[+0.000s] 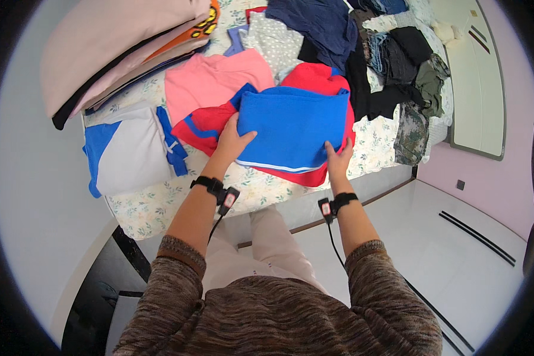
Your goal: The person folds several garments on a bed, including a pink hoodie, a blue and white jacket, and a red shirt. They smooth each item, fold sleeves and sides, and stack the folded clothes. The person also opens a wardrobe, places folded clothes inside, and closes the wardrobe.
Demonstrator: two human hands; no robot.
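A blue garment (293, 127) with a white stripe along its near edge lies folded into a block on the bed in front of me. Under it spreads a red garment (310, 77); its red and blue sleeve sticks out to the left. My left hand (234, 141) grips the blue garment's left edge, thumb on top. At the lower right corner, my right hand (339, 161) holds the edge with its thumb on the blue cloth and fingers along the side. Fingertips of both hands are partly hidden by the fabric.
Left of the garment lies a white and blue top (133, 151), with a pink garment (216, 80) behind it. A tall folded pile (124, 47) stands at the far left. Dark clothes (397, 53) and a camouflage garment (412, 133) lie right. The bed's near edge (178, 216) is close.
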